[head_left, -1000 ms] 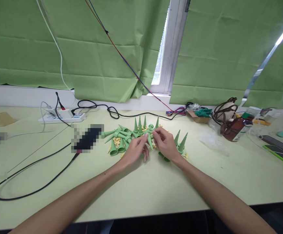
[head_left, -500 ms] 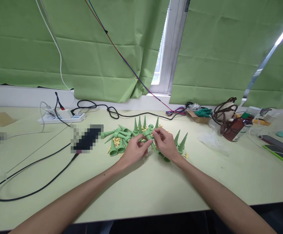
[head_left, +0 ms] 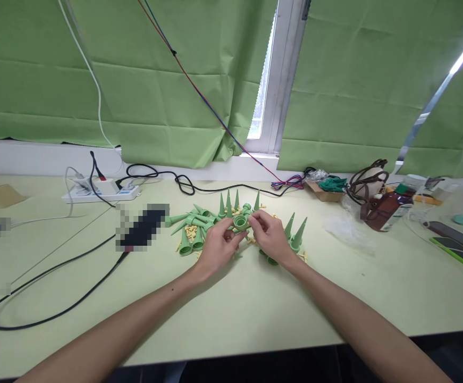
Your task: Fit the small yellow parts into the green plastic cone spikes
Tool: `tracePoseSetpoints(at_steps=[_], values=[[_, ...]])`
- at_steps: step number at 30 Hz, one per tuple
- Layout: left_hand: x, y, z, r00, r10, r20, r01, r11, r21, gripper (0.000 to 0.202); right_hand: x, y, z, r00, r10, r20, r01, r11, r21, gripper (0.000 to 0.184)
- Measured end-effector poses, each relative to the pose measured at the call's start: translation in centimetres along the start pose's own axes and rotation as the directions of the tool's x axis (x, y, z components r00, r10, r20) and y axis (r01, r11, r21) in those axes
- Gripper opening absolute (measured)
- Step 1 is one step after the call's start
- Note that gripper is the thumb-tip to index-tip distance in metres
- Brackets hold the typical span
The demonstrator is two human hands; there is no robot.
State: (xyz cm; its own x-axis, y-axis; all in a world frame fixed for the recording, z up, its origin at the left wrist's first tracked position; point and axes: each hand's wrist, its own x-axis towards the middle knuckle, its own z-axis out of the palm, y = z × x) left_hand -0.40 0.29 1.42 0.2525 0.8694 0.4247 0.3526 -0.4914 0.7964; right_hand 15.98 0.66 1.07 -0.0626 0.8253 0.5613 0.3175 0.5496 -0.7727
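Note:
A green plastic watering spike (head_left: 240, 222) is held in my left hand (head_left: 217, 247), its round open end turned toward me. The left thumb and fingers close around its sides. My right hand (head_left: 271, 239) is pinched at the right edge of that open end; what lies between its fingertips, if anything, is too small to make out. Behind and beside both hands lie more green spikes (head_left: 191, 219), some standing point up, such as the upright spike (head_left: 298, 234) on the right. Small yellow plastic pieces (head_left: 191, 232) are scattered among them.
To the left are a blurred dark device (head_left: 145, 226) with a black cable and a white power strip (head_left: 101, 192). On the right lie a crumpled plastic bag (head_left: 351, 231), a dark red bottle (head_left: 388, 210) and a small cardboard box (head_left: 325, 192). Green curtains hang behind the table.
The spike in my left hand has turned, so its open end now faces me instead of its length slanting down to the right. Both hands stay in nearly the same place.

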Motion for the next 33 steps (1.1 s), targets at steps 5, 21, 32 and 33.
tracePoseSetpoints(at_steps=[5, 21, 32, 33], values=[[-0.1, -0.5, 0.1, 0.987, 0.147, -0.06, -0.14, 0.984, 0.113, 0.028, -0.1, -0.2, -0.1, 1.0, 0.0, 0.008, 0.0, 1.0, -0.018, 0.033], [-0.2, -0.1, 0.1, 0.998, -0.038, -0.046, 0.036, 0.999, -0.034, 0.014, -0.3, -0.3, 0.2, 1.0, -0.001, -0.001, 0.001, 1.0, -0.019, 0.031], [0.3, 0.2, 0.2, 0.975, -0.186, 0.124, 0.218, 0.915, -0.341, 0.027, -0.2, -0.4, 0.1, 0.999, 0.012, -0.039, -0.009, 0.996, 0.09, 0.026], [0.4, 0.2, 0.3, 0.965, -0.216, 0.149, 0.259, 0.876, -0.408, 0.034, -0.2, -0.5, 0.1, 0.999, 0.012, -0.04, -0.008, 0.995, 0.096, 0.026]])
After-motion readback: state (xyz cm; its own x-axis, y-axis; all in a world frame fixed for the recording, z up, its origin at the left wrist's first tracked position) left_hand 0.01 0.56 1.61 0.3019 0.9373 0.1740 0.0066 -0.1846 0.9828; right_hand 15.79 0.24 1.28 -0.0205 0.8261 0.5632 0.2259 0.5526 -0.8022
